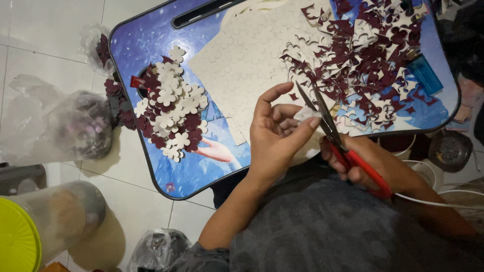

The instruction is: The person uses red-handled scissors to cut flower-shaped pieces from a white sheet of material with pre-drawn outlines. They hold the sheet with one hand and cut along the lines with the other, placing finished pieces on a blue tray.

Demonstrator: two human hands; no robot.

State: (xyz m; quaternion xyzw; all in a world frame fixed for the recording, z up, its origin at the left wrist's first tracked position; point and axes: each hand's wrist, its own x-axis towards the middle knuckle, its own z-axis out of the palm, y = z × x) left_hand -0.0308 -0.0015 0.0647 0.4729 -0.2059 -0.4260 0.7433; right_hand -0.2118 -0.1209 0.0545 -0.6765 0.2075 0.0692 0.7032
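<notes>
My left hand (275,133) pinches a small white foam piece (306,114) between thumb and fingers, just above the near edge of a blue lap tray (151,38). My right hand (370,163) grips red-handled scissors (330,128), whose blades are slightly apart at that piece. A pile of cut flower shapes (174,103), white and maroon, lies on the tray's left side. A cream sheet marked with flower outlines (242,60) covers the tray's middle. Maroon and white offcuts (365,60) are heaped on the right.
A blue lighter (425,74) lies at the tray's right edge. Clear plastic bags (75,123) with dark shapes sit on the tiled floor at left. A jar with a yellow-green lid (30,231) stands lower left. A white cable (438,201) crosses my right arm.
</notes>
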